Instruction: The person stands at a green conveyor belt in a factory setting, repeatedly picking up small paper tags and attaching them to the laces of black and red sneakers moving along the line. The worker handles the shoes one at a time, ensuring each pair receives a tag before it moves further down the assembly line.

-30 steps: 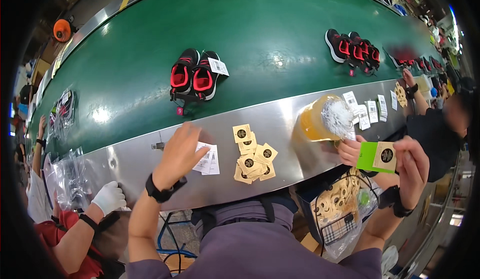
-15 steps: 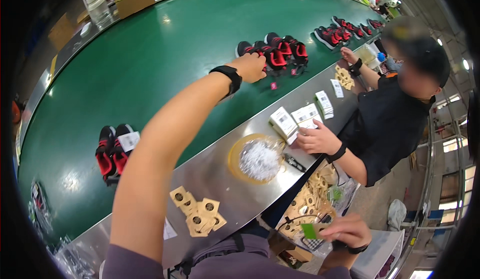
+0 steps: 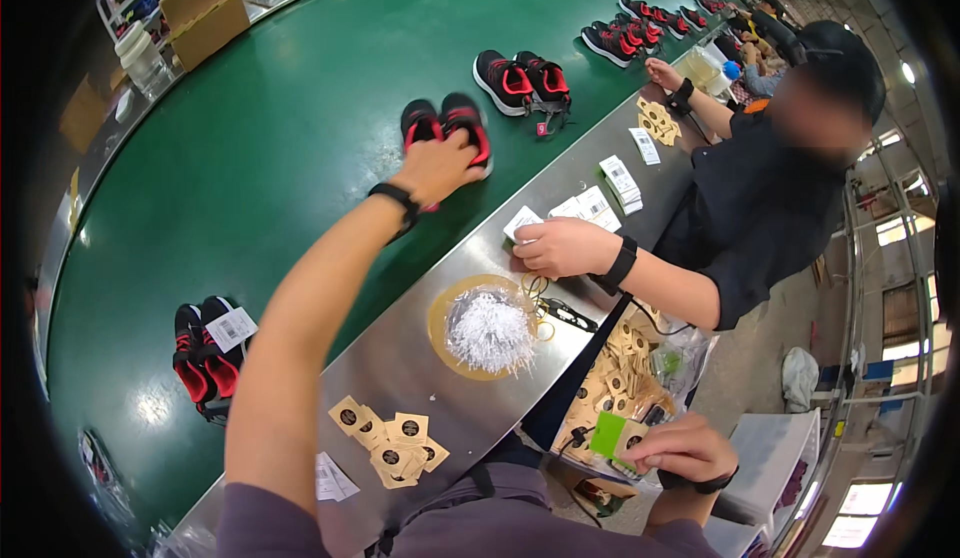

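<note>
The left hand (image 3: 437, 166) reaches far out over the green conveyor belt (image 3: 300, 108) and lies on a pair of black-and-red shoes (image 3: 447, 123) just above the centre of the frame. Its fingers are spread flat over the heel ends of the pair, pressing on them rather than closed around them. The two shoes sit side by side, their long axes running up the frame and tilted slightly left, toes toward the upper edge, heels toward the desk. Their uppers look like dark knit fabric with glossy red trim.

The right hand (image 3: 680, 450) is low at the lower right, below the edge of the desk, its fingers pinched on a small bright-green card (image 3: 608, 434) with a tan tag against it.

The steel desk (image 3: 420, 358) is a smooth, shiny strip curving along the belt. On it lie a round yellow tray (image 3: 447, 303) heaped with thin white strings (image 3: 490, 330), and a scatter of square tan paper tags (image 3: 390, 443) with dark round marks.

Another pair of the same shoes (image 3: 522, 80) stands just to the upper right, and one more (image 3: 205, 356) at the left carries a white label. A co-worker's hand (image 3: 560, 248) rests on the desk over white labels.
</note>
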`<state>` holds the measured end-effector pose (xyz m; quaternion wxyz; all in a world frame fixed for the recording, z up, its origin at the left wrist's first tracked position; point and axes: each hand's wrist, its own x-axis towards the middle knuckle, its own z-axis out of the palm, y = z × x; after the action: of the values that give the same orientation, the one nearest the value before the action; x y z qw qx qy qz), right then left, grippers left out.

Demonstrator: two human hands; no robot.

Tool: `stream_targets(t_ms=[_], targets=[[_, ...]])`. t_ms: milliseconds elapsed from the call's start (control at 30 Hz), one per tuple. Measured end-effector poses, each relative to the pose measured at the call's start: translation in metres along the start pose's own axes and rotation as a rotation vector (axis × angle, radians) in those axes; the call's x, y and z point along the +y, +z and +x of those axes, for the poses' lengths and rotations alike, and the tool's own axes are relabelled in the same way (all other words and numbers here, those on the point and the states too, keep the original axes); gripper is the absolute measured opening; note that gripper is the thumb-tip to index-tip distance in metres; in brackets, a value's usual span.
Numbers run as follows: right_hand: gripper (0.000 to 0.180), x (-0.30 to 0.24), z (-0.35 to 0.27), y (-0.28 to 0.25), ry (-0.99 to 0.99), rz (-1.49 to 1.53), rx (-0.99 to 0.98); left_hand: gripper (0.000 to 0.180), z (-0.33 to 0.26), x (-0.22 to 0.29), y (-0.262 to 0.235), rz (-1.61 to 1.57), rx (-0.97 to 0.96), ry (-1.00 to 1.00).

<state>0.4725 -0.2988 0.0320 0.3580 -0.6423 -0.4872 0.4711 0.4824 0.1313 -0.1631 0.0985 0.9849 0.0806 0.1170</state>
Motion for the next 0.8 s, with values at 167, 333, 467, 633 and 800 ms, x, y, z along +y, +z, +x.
stream_targets(t_ms=[167, 333, 467, 633, 800], targets=[[0.028, -0.004, 0.060, 0.010, -0.257, -0.037, -0.310, 0.034, -0.142, -0.019, -0.042, 0.075, -0.039, -0.101], [0.025, -0.026, 0.110, 0.076, -0.343, -0.417, -0.200, 0.030, -0.231, -0.012, -0.059, 0.077, 0.046, -0.161], [0.027, -0.018, 0.171, 0.134, -0.366, -0.563, 0.007, 0.030, -0.276, -0.008, -0.066, 0.162, 0.061, -0.262], [0.028, -0.032, 0.244, 0.187, -0.274, -0.761, 0.279, 0.033, -0.317, -0.009, -0.068, 0.171, 0.200, -0.295], [0.020, -0.008, 0.314, 0.188, -0.089, -0.950, 0.311, 0.020, -0.293, -0.022, -0.100, -0.009, 0.486, -0.261]])
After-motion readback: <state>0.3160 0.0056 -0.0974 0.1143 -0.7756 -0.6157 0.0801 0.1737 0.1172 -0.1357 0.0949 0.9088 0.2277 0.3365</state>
